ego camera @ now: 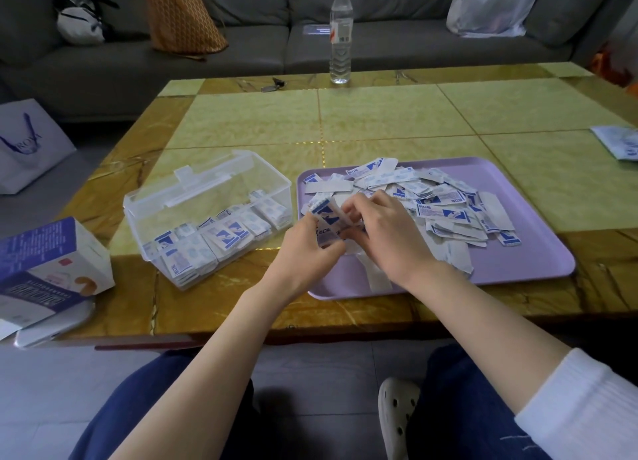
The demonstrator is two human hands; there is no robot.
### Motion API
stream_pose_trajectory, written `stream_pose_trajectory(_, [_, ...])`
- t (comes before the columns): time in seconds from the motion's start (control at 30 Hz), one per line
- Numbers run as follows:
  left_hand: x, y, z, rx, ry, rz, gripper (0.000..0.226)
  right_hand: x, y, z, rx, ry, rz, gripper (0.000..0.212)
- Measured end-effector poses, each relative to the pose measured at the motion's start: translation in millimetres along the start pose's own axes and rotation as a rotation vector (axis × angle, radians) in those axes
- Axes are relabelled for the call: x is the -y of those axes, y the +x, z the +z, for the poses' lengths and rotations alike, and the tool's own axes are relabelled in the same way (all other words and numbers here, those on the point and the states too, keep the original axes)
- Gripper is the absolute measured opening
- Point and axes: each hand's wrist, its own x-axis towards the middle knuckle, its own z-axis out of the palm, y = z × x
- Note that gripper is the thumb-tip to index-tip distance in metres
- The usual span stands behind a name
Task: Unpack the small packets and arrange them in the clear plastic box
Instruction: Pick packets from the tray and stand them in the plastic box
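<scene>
Water bottle (341,31), perhaps keys (274,84)

Plain pale lilac tray (518,264), and it's heaped with white packets (445,212) printed in bright blue. The same white and blue shows through the clear plastic box (207,197). The table (379,114) has yellow-green panels ruled with gold lines, framed in veined amber marble. Behind it, a grey sofa (241,48), an orange-brown tote bag (179,14) in a lattice print, and a clear water bottle (341,34) with a white cap. At the left edge, a blue-violet and white carton (41,252).
</scene>
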Motion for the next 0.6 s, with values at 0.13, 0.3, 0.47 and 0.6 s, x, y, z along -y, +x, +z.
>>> stream_pose_trajectory(0.13, [4.3, 1.5, 0.7, -0.071, 0.005, 0.087, 0.015, -1.8, 2.4, 6.5, 0.053, -0.107, -0.022, 0.042])
stream_pose_trajectory(0.3, [8.8, 3.2, 0.0, -0.122, 0.016, 0.103, 0.014, -1.5, 1.3, 9.7, 0.116, -0.193, -0.008, 0.027])
stream_pose_trajectory(0.47, [9.9, 4.0, -3.9, -0.110, -0.066, 0.064, 0.018, 0.3, 0.3, 4.8, 0.266, 0.050, 0.114, 0.022])
stream_pose_trajectory(0.6, [7.8, 2.3, -7.4, -0.144, -0.071, 0.124, 0.020, 1.4, -0.3, -1.8, 0.201, 0.049, 0.114, 0.019])
